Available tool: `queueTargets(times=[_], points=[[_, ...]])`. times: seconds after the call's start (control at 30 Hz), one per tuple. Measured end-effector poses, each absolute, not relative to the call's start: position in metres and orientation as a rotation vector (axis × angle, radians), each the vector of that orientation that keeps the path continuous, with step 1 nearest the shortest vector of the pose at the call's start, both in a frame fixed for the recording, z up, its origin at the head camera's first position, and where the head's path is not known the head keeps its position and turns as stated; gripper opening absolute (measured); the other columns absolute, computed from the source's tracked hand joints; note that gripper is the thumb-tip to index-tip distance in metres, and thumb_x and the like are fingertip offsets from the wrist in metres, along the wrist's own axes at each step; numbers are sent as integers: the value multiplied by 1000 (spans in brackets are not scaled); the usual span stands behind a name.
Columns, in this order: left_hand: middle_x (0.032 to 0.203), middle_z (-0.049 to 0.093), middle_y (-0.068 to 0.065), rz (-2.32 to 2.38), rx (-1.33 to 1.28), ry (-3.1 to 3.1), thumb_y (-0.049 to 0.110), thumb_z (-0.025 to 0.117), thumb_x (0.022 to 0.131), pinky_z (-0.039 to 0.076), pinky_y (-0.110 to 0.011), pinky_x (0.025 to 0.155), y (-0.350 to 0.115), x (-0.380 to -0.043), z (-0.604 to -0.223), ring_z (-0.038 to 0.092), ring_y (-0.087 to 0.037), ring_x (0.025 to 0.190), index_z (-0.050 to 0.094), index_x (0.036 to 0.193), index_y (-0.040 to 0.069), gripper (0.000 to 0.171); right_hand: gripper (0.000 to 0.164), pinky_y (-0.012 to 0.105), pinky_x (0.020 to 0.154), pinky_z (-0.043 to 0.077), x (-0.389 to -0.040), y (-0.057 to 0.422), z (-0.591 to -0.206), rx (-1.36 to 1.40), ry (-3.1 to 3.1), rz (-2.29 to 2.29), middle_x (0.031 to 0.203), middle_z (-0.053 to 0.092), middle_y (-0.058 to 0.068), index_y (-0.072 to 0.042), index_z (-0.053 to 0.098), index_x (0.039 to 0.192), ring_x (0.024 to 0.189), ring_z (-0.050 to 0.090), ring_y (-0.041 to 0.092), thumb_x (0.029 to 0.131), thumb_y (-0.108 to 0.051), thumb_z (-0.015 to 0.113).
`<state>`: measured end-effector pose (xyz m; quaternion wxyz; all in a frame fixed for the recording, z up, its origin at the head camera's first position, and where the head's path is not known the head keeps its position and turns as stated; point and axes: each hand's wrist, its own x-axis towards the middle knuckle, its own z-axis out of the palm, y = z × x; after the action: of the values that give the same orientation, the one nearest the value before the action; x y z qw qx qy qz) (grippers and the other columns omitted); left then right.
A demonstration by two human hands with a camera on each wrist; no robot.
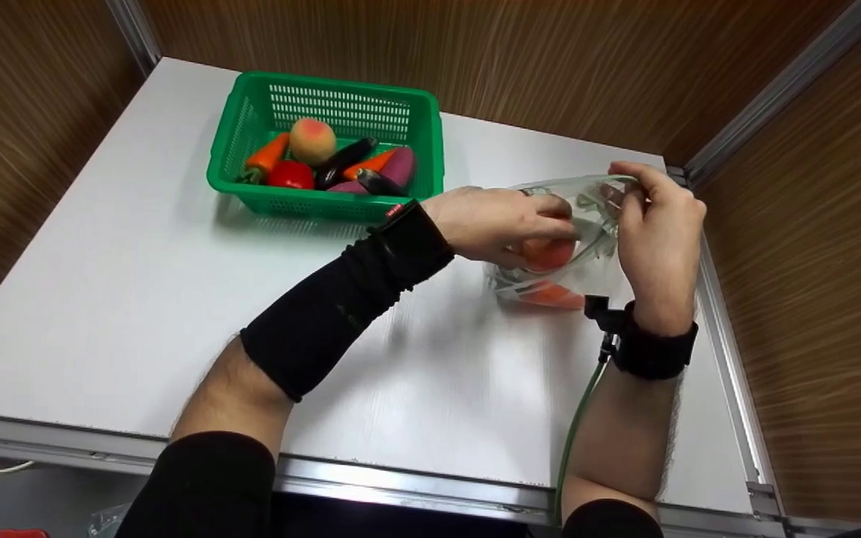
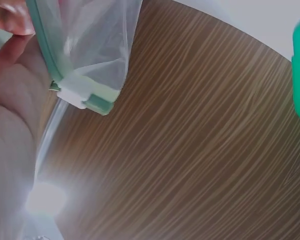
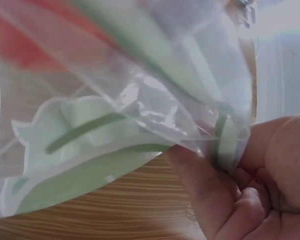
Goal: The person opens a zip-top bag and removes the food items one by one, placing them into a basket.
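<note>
My left hand (image 1: 501, 220) reaches into the mouth of a clear zip bag (image 1: 595, 273), its fingers curled over a round orange-red fruit (image 1: 548, 255). Part of the fruit is hidden by the fingers. Lower in the bag, an orange carrot-like shape (image 1: 554, 294) shows through the plastic. On the right, my right hand (image 1: 662, 239) pinches the bag's rim between thumb and fingers and holds the mouth apart. In the right wrist view the pinched film bunches at the fingertips, and a pale green print (image 3: 85, 150) is visible. A white slider (image 2: 75, 90) sits at the rim's corner.
Behind and to the left stands a green basket (image 1: 436, 149) with a peach (image 1: 312, 142), a tomato (image 1: 291, 175), carrots, eggplants and purple pieces. Wood-grain walls (image 1: 475, 67) close in the back and sides of the white table (image 1: 139, 299). A green cable (image 1: 576, 418) runs along the right forearm.
</note>
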<state>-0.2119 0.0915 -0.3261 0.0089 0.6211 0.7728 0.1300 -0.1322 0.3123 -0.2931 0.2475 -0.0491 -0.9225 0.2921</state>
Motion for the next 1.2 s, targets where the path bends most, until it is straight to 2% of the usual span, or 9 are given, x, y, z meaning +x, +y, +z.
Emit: queueTargets(times=[0.1, 0.23, 0.37, 0.47, 0.5, 0.77, 0.93, 1.07, 1.2], points=[[173, 56, -15, 502, 1953, 2368, 19, 82, 111, 61, -48, 122, 79, -212, -320, 67, -35, 145, 57, 172, 18, 66, 42, 12, 76, 39, -133, 314, -292, -168, -2492, 763, 133, 89, 9, -16, 88, 140, 93, 63, 9, 116, -1, 57], [177, 53, -13, 638, 1953, 2364, 19, 82, 111, 59, -48, 125, 57, -214, -309, 65, -33, 150, 55, 174, 20, 69, 43, 10, 82, 40, -132, 317, -290, -218, -2477, 732, 134, 88, 9, -17, 87, 140, 104, 72, 19, 116, -1, 56], [177, 54, -12, 786, 1914, 2407, 19, 83, 110, 60, -45, 124, 31, -224, -299, 68, -30, 149, 58, 173, 20, 68, 45, 9, 85, 43, -131, 321, -289, -250, -2462, 718, 132, 89, 8, -18, 88, 140, 109, 77, 17, 115, -1, 55], [178, 53, -9, 853, 1812, 2492, 18, 86, 108, 61, -44, 124, 10, -236, -293, 70, -28, 147, 59, 173, 22, 70, 46, 9, 85, 44, -131, 322, -289, -261, -2460, 726, 129, 90, 8, -17, 87, 140, 109, 79, 15, 115, 1, 54], [180, 51, -7, 863, 1759, 2529, 18, 86, 108, 63, -44, 120, 3, -241, -293, 70, -28, 147, 59, 174, 24, 72, 46, 9, 84, 44, -132, 323, -289, -259, -2461, 733, 128, 90, 8, -17, 87, 140, 110, 80, 16, 115, 1, 53], [183, 46, -6, 879, 1392, 2776, 15, 82, 111, 51, -48, 137, -46, -289, -309, 60, -33, 160, 53, 178, 26, 73, 47, 10, 83, 44, -130, 326, -288, -294, -2465, 753, 127, 90, 9, -15, 86, 142, 117, 83, 21, 115, 1, 51], [183, 46, -6, 913, 1083, 2893, 22, 79, 114, 50, -50, 138, -68, -310, -332, 61, -34, 160, 49, 180, 31, 73, 46, 10, 83, 46, -128, 327, -287, -298, -2467, 765, 129, 90, 8, -15, 86, 143, 115, 82, 17, 116, 1, 52], [186, 43, -4, 917, 836, 2901, 27, 75, 117, 47, -53, 140, -79, -324, -352, 58, -35, 162, 42, 183, 34, 75, 46, 12, 83, 45, -125, 328, -287, -299, -2456, 757, 129, 90, 7, -16, 87, 141, 107, 75, 6, 116, 1, 53], [188, 40, -10, 843, 730, 2886, 27, 73, 118, 45, -58, 141, -83, -333, -368, 55, -40, 164, 38, 185, 29, 76, 46, 13, 81, 43, -123, 330, -286, -287, -2442, 749, 129, 90, 7, -16, 88, 140, 98, 66, -1, 115, 1, 54]])
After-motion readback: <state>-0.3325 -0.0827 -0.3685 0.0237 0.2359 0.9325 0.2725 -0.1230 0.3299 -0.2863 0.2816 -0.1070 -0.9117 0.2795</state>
